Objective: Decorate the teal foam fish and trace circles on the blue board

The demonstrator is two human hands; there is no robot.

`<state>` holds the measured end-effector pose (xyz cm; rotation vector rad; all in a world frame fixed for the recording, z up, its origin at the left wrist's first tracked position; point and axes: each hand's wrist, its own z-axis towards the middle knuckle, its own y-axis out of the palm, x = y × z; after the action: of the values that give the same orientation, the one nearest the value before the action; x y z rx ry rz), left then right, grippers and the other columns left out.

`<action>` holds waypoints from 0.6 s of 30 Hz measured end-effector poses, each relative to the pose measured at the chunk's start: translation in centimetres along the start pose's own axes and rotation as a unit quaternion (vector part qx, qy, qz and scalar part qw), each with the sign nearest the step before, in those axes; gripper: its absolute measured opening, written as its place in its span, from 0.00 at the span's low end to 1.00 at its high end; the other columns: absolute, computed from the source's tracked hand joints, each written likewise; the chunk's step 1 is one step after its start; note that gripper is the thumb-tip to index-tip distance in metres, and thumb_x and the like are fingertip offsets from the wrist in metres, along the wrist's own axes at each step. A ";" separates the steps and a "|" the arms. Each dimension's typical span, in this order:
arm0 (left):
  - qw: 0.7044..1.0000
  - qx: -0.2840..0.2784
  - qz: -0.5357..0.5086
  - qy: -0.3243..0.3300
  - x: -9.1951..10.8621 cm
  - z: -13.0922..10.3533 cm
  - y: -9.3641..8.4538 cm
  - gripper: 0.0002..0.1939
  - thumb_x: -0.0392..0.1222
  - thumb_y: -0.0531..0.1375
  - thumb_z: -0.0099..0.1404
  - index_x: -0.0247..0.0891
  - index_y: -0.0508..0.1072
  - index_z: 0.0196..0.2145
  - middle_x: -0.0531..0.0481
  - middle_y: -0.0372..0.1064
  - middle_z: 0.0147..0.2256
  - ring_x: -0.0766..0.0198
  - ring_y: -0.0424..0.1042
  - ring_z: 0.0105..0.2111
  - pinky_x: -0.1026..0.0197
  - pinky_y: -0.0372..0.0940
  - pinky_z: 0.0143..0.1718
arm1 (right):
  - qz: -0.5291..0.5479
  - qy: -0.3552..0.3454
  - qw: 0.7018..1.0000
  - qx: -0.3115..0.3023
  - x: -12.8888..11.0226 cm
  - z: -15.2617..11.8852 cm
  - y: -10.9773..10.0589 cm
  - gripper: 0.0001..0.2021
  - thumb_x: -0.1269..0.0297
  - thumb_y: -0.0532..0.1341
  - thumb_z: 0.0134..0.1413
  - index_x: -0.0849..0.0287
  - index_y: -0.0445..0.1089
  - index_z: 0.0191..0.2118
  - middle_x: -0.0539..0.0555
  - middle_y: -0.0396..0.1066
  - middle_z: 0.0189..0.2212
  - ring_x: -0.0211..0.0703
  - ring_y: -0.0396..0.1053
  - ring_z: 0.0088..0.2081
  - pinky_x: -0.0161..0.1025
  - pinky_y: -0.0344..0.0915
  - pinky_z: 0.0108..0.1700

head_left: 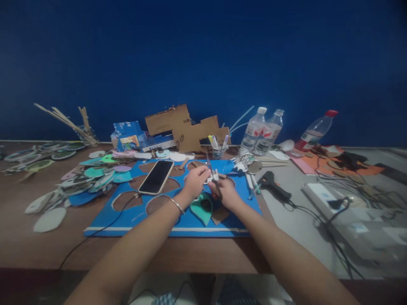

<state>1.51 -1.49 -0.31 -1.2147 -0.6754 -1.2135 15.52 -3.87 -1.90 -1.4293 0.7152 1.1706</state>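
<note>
My right hand (226, 193) is closed round the dark handles of a pair of scissors (218, 189), whose blades point up and away from me. My left hand (195, 181), with a silver bangle on the wrist, pinches a small white piece (214, 176) close to the blades. Fine detail of that piece is blurred. Below the hands lies a teal cut-out shape (201, 208) with a dark patch. Beneath everything is a blue board (127, 220) with rounded holes cut through it. A phone (157, 177) rests on the board left of my hands.
Left stands a pile of coloured cut-outs (95, 180). Brown cardboard (181, 127) leans at the back beside a pen cup (218, 151). Plastic bottles (254, 129) stand behind. To the right lie a black glue gun (275, 188), cables and a white power strip (324, 199).
</note>
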 end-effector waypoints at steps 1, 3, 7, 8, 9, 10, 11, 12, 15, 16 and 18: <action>1.000 0.001 0.002 0.001 0.0 0.0 0.0 0.14 0.47 0.50 0.60 0.37 0.60 0.20 0.56 0.56 0.19 0.68 0.56 0.22 0.64 0.52 0.25 | -0.002 -0.001 1.000 0.002 -0.1 0.0 0.0 0.26 0.42 0.55 0.46 0.59 0.60 0.13 0.52 0.61 0.12 0.37 0.58 0.19 0.35 0.54 0.24; 1.000 0.001 0.007 -0.003 0.0 0.0 0.0 0.15 0.47 0.50 0.60 0.37 0.60 0.20 0.56 0.56 0.19 0.68 0.56 0.22 0.64 0.52 0.25 | -0.005 -0.001 1.000 0.004 -0.2 -0.1 0.0 0.26 0.41 0.55 0.46 0.59 0.60 0.13 0.52 0.61 0.12 0.37 0.58 0.19 0.35 0.54 0.24; 1.000 -0.003 0.007 -0.002 0.1 0.0 0.1 0.14 0.47 0.50 0.60 0.37 0.60 0.20 0.56 0.56 0.20 0.68 0.56 0.22 0.64 0.52 0.25 | -0.005 0.000 1.000 0.008 -0.3 -0.1 -0.1 0.26 0.42 0.55 0.46 0.59 0.60 0.12 0.52 0.61 0.12 0.37 0.58 0.19 0.35 0.54 0.24; 1.000 -0.004 0.005 0.000 0.1 0.0 0.1 0.14 0.47 0.50 0.60 0.37 0.60 0.20 0.56 0.56 0.20 0.68 0.56 0.23 0.64 0.52 0.25 | -0.005 -0.001 1.000 0.008 -0.3 -0.1 -0.1 0.26 0.42 0.55 0.46 0.59 0.60 0.13 0.52 0.61 0.12 0.37 0.58 0.19 0.35 0.54 0.24; 1.000 -0.005 0.004 0.001 0.1 0.1 0.1 0.14 0.46 0.50 0.60 0.37 0.60 0.20 0.56 0.56 0.20 0.68 0.55 0.23 0.64 0.52 0.25 | -0.006 -0.001 1.000 0.008 -0.2 0.0 -0.1 0.26 0.42 0.55 0.46 0.59 0.60 0.13 0.52 0.61 0.12 0.37 0.58 0.19 0.34 0.54 0.24; 1.000 -0.005 0.005 0.002 0.2 0.1 0.0 0.14 0.46 0.50 0.60 0.37 0.60 0.20 0.56 0.56 0.20 0.68 0.55 0.23 0.64 0.52 0.25 | -0.007 -0.001 1.000 0.008 -0.2 0.0 -0.1 0.25 0.42 0.55 0.46 0.59 0.60 0.13 0.51 0.61 0.12 0.37 0.58 0.19 0.34 0.54 0.24; 1.000 -0.005 0.006 0.002 0.2 0.1 0.0 0.14 0.46 0.50 0.60 0.37 0.60 0.21 0.56 0.55 0.20 0.68 0.55 0.23 0.64 0.52 0.25 | -0.009 -0.001 1.000 0.008 -0.1 0.0 -0.1 0.25 0.42 0.55 0.46 0.59 0.60 0.13 0.51 0.61 0.12 0.37 0.58 0.19 0.34 0.54 0.24; 1.000 -0.003 0.007 0.001 0.1 0.1 0.0 0.14 0.46 0.50 0.60 0.37 0.60 0.21 0.56 0.55 0.20 0.68 0.55 0.23 0.64 0.52 0.25 | -0.012 0.000 1.000 0.009 -0.1 0.0 -0.1 0.26 0.42 0.55 0.46 0.59 0.60 0.13 0.51 0.61 0.12 0.36 0.58 0.19 0.34 0.54 0.23; 1.000 -0.003 0.012 0.000 0.0 0.1 0.1 0.14 0.47 0.50 0.60 0.37 0.59 0.21 0.56 0.55 0.19 0.69 0.55 0.23 0.64 0.51 0.25 | -0.015 0.000 1.000 0.008 0.0 0.0 -0.1 0.26 0.42 0.55 0.46 0.60 0.60 0.13 0.51 0.60 0.11 0.36 0.57 0.18 0.34 0.54 0.23; 1.000 -0.003 0.013 -0.001 0.0 0.1 0.1 0.15 0.47 0.50 0.60 0.37 0.59 0.20 0.56 0.55 0.19 0.69 0.55 0.22 0.64 0.51 0.25 | -0.016 0.000 1.000 0.008 0.0 0.0 -0.1 0.26 0.42 0.55 0.46 0.60 0.60 0.13 0.51 0.60 0.11 0.36 0.57 0.18 0.34 0.53 0.23; 1.000 -0.002 0.016 0.000 -0.1 0.1 0.1 0.15 0.47 0.50 0.60 0.37 0.59 0.20 0.56 0.55 0.19 0.69 0.55 0.22 0.64 0.51 0.25 | -0.015 -0.001 1.000 0.009 0.0 0.0 -0.1 0.26 0.42 0.55 0.46 0.60 0.60 0.12 0.51 0.60 0.11 0.36 0.57 0.18 0.34 0.53 0.23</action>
<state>1.58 -1.34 -0.36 -1.2243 -0.6525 -1.1888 15.61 -3.83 -1.83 -1.4192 0.6985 1.1401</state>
